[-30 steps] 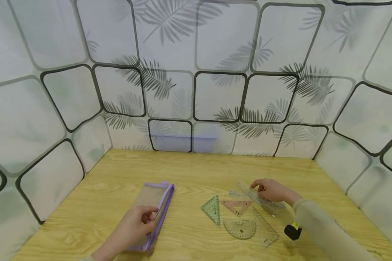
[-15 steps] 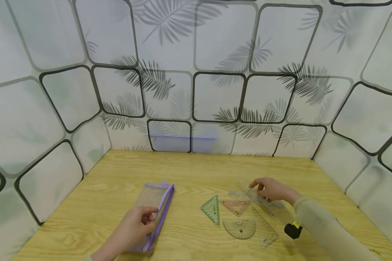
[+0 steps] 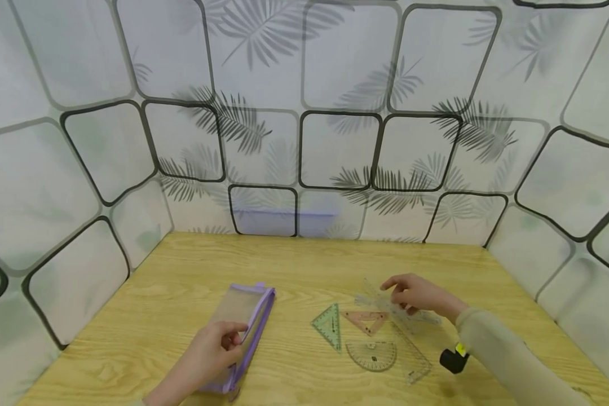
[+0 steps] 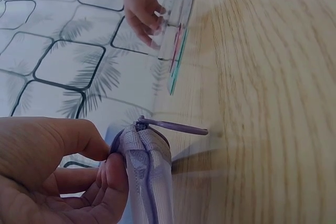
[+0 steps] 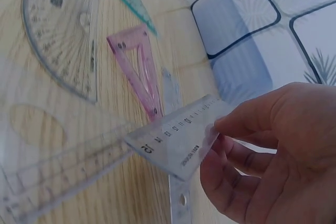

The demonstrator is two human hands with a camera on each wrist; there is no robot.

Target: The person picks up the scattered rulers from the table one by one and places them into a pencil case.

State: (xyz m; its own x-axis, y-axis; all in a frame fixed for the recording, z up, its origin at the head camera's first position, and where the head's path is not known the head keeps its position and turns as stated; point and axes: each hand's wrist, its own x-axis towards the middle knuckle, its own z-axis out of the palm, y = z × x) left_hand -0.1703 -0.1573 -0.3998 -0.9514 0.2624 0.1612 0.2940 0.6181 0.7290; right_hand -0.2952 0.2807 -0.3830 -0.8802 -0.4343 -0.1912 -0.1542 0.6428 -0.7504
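Observation:
In the head view my left hand pinches the edge of a purple-trimmed mesh zip pouch, which lies at the left. Its zip end and pull show in the left wrist view. At the right, my right hand pinches a clear ruler between thumb and fingers, raised at a tilt above the table. Beneath it lies another clear strip, partly hidden. A pink set square, a clear protractor and a clear set square lie nearby.
A green set square lies left of the pink one. The black and yellow object, perhaps a tape measure, stands by my right sleeve. Patterned sheets wall the wooden table at the back and sides.
My right hand has shifted slightly left with the clear ruler, which changes its angle. The pouch has moved slightly right; my left hand keeps its pinch on it.

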